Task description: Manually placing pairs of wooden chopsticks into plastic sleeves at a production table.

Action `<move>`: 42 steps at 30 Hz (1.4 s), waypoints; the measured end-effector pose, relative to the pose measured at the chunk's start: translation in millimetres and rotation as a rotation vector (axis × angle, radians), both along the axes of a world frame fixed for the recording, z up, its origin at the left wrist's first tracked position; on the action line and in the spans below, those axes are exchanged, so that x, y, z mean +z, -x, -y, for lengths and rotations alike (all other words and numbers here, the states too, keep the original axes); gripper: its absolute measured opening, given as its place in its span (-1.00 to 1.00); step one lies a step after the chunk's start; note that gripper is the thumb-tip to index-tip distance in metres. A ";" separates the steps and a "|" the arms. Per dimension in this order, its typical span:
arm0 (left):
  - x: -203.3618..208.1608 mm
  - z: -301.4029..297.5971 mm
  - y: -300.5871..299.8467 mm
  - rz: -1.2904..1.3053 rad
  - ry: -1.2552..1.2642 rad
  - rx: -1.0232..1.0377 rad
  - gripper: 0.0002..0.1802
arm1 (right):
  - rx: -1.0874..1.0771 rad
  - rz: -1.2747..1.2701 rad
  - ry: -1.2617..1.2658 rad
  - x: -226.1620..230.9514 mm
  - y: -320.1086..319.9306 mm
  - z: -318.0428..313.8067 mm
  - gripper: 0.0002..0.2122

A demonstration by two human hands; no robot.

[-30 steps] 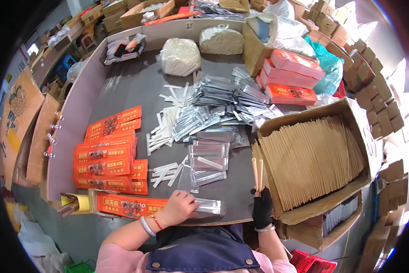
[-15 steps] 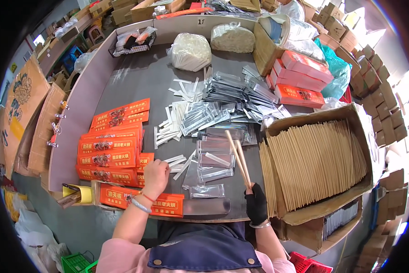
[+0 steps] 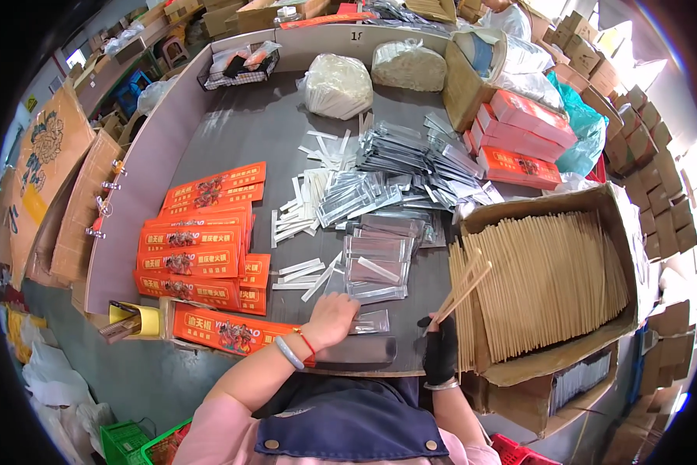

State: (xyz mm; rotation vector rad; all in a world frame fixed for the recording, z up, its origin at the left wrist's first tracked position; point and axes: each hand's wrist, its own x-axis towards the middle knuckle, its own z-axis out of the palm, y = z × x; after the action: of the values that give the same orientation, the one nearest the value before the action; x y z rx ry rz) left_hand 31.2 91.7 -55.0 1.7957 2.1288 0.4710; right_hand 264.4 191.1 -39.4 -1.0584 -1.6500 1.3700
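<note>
"Fingers of the right hand (image 3: 441, 350), in a black glove, are closed round the near ends of a pair of wooden chopsticks (image 3: 466, 288). Which way do they point?"

"Away from the body and slanting right, so the free ends reach over the loose sticks beside the cardboard box (image 3: 519, 372)."

"And the left hand (image 3: 334, 319)?"

"Bare, palm down, just beside a small clear packet (image 3: 375, 322) near the front of the table. I can't tell whether its fingers pinch anything or only rest there; the back of the hand covers them."

"So where does that packet lie?"

"Between the hands, much nearer the left one, on its right side. Its long axis runs roughly left to right, across the slant of the chopsticks, and a dark see-through strip (image 3: 368, 351) lies on its near side."

"Anything else hidden?"

"Left wrist and forearm cover part of the red printed sleeve (image 3: 228, 329), mostly its right end. Glove and fingers conceal the gripped chopstick ends. Glare on the plastic makes the packet's contents hard to make out, and its left end is partly behind the hand."
</note>
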 end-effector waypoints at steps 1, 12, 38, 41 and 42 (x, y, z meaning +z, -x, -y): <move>3.8 0.4 0.7 0.027 0.004 -0.016 -0.82 | 0.019 0.064 0.014 4.8 -1.0 -4.0 -0.85; 59.3 57.6 -6.1 0.117 -0.096 0.112 -0.48 | 0.492 0.347 -0.078 13.2 -27.3 -13.3 -0.75; 65.3 40.3 -1.0 -0.159 0.115 -0.378 -0.80 | 0.675 0.635 -0.792 29.5 46.7 21.7 -0.41; 90.4 43.0 54.7 -0.070 -0.067 -0.306 -0.88 | 0.485 0.635 -0.785 47.6 28.9 1.5 -0.42; 95.2 41.9 81.7 -0.080 -0.089 -0.253 -0.86 | 0.415 0.607 -0.688 39.8 14.3 -8.7 -0.43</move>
State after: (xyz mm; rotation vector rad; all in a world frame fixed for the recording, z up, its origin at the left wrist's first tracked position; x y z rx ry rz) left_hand -50.5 49.8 40.2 2.1309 1.9194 0.4419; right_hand 250.1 199.8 0.4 -0.7618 -2.6414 0.5934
